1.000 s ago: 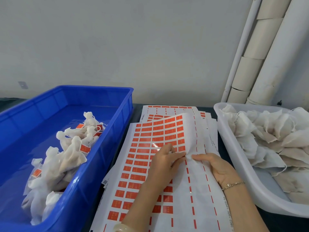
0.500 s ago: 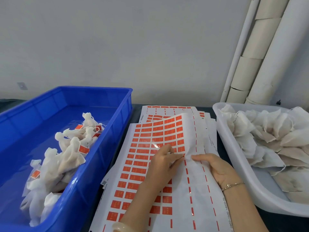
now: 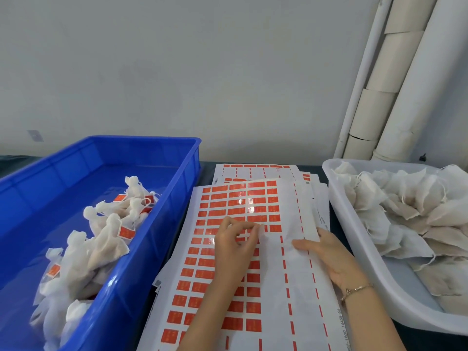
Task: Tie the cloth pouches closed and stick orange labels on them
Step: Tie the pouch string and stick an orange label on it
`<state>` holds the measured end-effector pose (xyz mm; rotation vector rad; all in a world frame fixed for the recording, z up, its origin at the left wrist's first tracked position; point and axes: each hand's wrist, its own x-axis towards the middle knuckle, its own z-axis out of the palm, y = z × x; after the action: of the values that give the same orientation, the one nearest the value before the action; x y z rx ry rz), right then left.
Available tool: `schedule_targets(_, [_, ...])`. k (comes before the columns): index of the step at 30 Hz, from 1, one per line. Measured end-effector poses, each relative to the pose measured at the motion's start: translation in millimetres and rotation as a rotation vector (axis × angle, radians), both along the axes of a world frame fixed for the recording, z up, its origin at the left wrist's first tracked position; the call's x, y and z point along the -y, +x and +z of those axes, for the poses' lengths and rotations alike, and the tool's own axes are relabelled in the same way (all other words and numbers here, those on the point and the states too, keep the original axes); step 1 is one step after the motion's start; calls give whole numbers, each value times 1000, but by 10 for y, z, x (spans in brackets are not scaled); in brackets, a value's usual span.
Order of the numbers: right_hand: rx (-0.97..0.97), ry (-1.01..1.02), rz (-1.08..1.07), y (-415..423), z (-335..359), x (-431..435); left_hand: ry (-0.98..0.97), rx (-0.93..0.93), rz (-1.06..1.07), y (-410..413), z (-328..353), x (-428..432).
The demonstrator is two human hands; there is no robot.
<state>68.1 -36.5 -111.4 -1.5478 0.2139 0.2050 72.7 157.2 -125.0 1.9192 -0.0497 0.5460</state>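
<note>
orange labels (image 3: 255, 192) in rows on a label sheet (image 3: 286, 206), both hands on it
head view: the label sheet lies on the dark tabletop (image 3: 207, 173) between a blue crate (image 3: 177, 178) holding tied, labelled pouches (image 3: 106, 239) and a white tub (image 3: 354, 224) of untied pouches (image 3: 405, 203); the left hand (image 3: 235, 241) pinches the label sheet, and the right hand (image 3: 326, 252) presses it flat with straight fingers.

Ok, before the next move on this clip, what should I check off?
1. Sheet steadied: right hand lies flat on the label sheet: ok.
2. Grip: left hand pinches the sheet among the orange labels: ok.
3. Label peeled free: cannot tell.
4. Supply: untied pouches in the white tub: ok.
5. Pouch in hand for the label: not ok.
6. Room in the blue bin beside the finished pouches: ok.
</note>
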Motion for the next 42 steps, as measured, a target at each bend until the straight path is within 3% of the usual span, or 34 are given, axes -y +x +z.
schedule_targets(3, [139, -176, -197, -11, -32, -63, -89, -23, 16, -1, 46, -39])
schedule_targets(6, [421, -447, -380, -10, -47, -164, -145, -46, 6, -5, 68, -50])
schedule_targets(9, [545, -449, -272, -51, -8, -314, -182, -58, -56, -13, 73, -43])
schedule_targets(14, [569, -459, -31, -62, 24, -501, -190, -36, -225, -39, 52, -17])
schedule_targets(19, [572, -449, -94, -44, -41, -432, -197, -35, -345, -84, 86, -28])
schedule_targets(23, [554, -225, -178, -46, 19, -338, -288, -127, -414, -75, 98, -63])
schedule_targets(27, [489, -126, -74, -74, 65, -348, -349, -166, -441, -58, 87, -81])
schedule_targets(32, [267, -220, 163, 7, 67, -491, -353, -122, -462, -52, 64, -78])
schedule_targets(34, [262, -218, 207, -15, 32, -490, -349, -116, -459, -49, 63, -76])
schedule_targets(42, [338, -79, 124, -28, 24, -384, -224, -92, -359, -60, 19, -58])
